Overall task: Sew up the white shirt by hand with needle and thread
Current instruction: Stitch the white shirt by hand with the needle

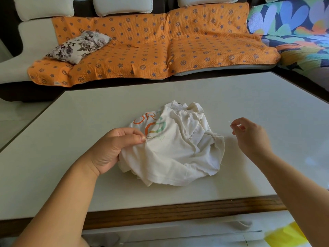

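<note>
Lying crumpled in a heap near the middle of the one pale table (pixel 89 111) is a single white shirt (pixel 178 154), its orange and green print partly folded in and its lower edge raw and frayed. Two hands work on it. The left hand (pixel 114 148) pinches a fold of cloth at the heap's left side, and the right hand (pixel 249 136), held off to the right, pinches one needle (pixel 230 123). One thin thread (pixel 195 137) runs straight across the shirt. Behind, one floral cushion (pixel 80 46) rests on an orange sofa cover (pixel 160 45).
</note>
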Tool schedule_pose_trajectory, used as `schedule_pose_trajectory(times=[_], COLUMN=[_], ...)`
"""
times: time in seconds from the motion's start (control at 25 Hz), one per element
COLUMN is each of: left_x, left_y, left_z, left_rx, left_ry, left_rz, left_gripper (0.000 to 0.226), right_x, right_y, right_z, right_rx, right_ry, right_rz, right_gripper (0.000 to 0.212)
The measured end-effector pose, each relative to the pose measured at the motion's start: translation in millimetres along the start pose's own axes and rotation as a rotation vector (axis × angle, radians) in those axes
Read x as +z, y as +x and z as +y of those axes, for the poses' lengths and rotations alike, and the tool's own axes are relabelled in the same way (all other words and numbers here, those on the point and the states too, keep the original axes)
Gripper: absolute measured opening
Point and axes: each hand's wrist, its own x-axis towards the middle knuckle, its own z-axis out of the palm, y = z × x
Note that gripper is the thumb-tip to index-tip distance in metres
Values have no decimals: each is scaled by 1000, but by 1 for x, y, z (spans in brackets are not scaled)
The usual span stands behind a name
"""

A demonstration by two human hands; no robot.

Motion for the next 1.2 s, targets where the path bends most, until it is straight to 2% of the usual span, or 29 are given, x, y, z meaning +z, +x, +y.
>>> schedule_pose_trajectory(times=[0.08, 0.16, 0.28, 0.36, 0.4, 0.56, 0.76, 0.96, 1.2], left_x=[4, 15, 38, 48, 50, 48, 42, 45, 46], left_y=[1, 3, 5, 7, 7, 8, 5, 5, 5], left_z=[0, -3, -8, -11, -12, -14, -11, -10, -10], left_rx=[11, 31, 89, 119, 128, 133, 140, 117, 86], left_ry=[32, 130, 253, 314, 346, 406, 443, 384, 276], left_rz=[1, 22, 13, -10, -19, -17, -12, -13, 14], left_gripper=[16, 13, 16, 21, 23, 17, 6, 7, 6], right_x=[-2, -4, -7, -7, -5, 1, -4, -11, -14], right_y=[-10, -30, -70, -89, -94, -92, -90, -94, -98], right_z=[-19, -51, -97, -111, -113, -105, -102, -101, -97], right_rx=[-11, -36, 58, 106, 112, 107, 66, 12, -106], right_ry=[33, 214, 691, 790, 797, 792, 793, 679, 570], right_rz=[-21, -92, -414, -620, -657, -572, -561, -568, -456], right_gripper=[14, 12, 10, 8, 8, 9, 8, 11, 14])
